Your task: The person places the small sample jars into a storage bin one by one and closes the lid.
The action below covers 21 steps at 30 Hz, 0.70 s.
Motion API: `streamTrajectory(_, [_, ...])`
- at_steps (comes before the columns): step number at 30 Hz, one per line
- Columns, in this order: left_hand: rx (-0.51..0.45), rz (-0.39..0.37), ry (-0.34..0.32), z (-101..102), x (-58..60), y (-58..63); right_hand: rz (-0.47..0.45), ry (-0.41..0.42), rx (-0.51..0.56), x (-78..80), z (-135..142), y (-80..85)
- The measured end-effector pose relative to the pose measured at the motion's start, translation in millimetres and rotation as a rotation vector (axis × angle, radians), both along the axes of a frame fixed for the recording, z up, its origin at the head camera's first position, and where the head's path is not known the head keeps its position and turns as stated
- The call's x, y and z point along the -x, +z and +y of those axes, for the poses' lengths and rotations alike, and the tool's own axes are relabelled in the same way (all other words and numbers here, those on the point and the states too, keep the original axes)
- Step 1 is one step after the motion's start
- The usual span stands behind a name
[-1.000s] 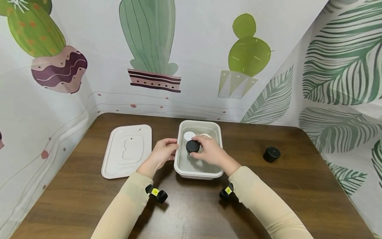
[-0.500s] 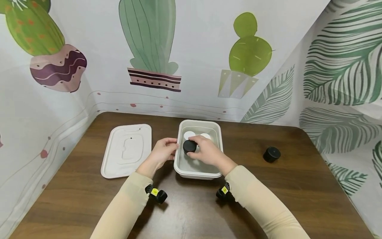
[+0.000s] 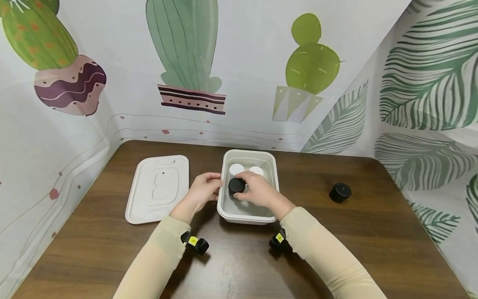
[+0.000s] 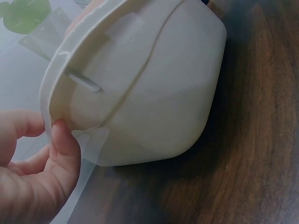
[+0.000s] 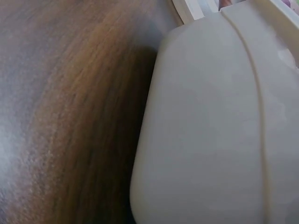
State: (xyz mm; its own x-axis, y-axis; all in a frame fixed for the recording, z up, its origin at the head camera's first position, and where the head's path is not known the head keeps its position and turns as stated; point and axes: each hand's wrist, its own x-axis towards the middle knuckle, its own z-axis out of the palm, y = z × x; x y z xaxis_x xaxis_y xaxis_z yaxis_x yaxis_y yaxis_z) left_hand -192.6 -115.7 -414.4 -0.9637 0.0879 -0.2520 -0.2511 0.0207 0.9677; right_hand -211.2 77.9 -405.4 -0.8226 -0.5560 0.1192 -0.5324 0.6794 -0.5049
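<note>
A pale rectangular plastic box [image 3: 248, 218] stands uncovered at the middle of the table. My left hand [image 3: 203, 192] pinches its left rim, with thumb and fingers on either side of the edge in the left wrist view. Inside the box, my right hand [image 3: 260, 191] grips a small round black-topped jar [image 3: 236, 186] between thumb and fingers, near the left wall. Behind it sit two white round-topped pieces, one on the left [image 3: 237, 169] and one on the right [image 3: 256, 170]. The right wrist view shows the box's outer wall [image 5: 201, 116] but not the hand.
The white box lid [image 3: 158, 189] lies flat on the table to the left. A second black round jar [image 3: 340, 192] stands on the table at the right. A patterned cloth wall [image 3: 254, 83] rises behind the table's far edge.
My right hand has carried the black-topped jar slightly left and down towards the box's left wall, showing more of the right white top. My left hand keeps its hold on the rim.
</note>
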Motion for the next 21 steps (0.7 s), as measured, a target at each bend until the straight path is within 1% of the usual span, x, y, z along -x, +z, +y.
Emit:
streamTrajectory(6, [-0.011,-0.004,-0.004,-1.0,0.3,-0.3,-0.022,0.007,-0.038,1.2,-1.7,-1.8])
streamTrajectory(21, [-0.004,0.003,-0.012,-1.4,-2.6,0.8,-0.032,0.022,-0.065,0.5,-2.4,-2.4])
